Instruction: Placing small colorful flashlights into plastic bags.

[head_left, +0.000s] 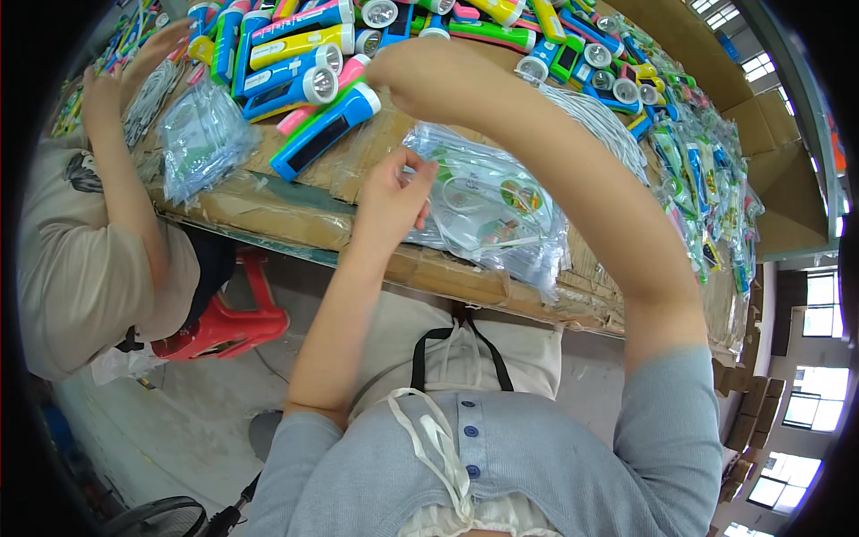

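My left hand is closed, with thumb and fingers curled together at the left edge of a stack of clear printed plastic bags. Whether a bag edge is pinched in it I cannot make out. Bent across the table, my right arm brings my right hand to the white head of a blue and green flashlight. The fingers of that hand are hidden behind its back, so its grip does not show. Beyond both hands lies a heap of blue, yellow, pink and green flashlights.
Bundles of white cord lie right of the bags. Bagged flashlights pile up at the far right. Another bag stack lies left, near a co-worker's arm. A red stool stands below the cardboard-covered table edge.
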### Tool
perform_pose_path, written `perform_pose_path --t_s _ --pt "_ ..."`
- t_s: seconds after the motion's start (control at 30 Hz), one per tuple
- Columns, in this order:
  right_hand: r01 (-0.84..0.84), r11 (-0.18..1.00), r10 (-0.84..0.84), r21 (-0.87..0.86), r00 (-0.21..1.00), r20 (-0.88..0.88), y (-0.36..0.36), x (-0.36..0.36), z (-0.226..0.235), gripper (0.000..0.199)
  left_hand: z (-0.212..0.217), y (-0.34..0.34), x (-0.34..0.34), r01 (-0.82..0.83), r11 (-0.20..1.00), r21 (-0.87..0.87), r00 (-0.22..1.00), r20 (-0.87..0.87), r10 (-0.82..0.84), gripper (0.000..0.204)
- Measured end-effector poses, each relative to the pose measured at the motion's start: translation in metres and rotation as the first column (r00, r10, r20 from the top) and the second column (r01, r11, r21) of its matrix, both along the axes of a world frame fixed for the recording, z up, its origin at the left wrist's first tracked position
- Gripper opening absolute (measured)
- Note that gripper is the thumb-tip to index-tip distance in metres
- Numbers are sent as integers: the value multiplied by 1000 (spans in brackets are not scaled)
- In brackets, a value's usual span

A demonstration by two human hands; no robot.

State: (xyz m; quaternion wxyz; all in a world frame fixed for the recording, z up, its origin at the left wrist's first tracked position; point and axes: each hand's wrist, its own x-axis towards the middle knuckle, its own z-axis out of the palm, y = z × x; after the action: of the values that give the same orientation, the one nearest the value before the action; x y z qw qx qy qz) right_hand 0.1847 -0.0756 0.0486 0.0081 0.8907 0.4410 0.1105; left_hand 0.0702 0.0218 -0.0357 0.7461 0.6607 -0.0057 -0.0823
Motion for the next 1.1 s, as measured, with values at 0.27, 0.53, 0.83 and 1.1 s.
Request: perform_pose_path --t_s 0.27,0.53,0.83,1.1 --pt "-157 985 164 -71 979 117 30 34 -73 54 -20 1 0 -72 983 -168 997 -51 64 18" --pt "105 816 57 568 964 -261 -32 -50 23 58 -19 0 -1 -113 986 -123 992 -63 106 16" --pt "182 668 -62 721 980 -189 -76 -127 6 74 9 -6 2 -20 999 -28 998 -64 19 17" --pt "191 802 -56 566 967 -248 -105 -136 -49 78 21 -9 0 27 1000 -13 997 -74 -28 19"
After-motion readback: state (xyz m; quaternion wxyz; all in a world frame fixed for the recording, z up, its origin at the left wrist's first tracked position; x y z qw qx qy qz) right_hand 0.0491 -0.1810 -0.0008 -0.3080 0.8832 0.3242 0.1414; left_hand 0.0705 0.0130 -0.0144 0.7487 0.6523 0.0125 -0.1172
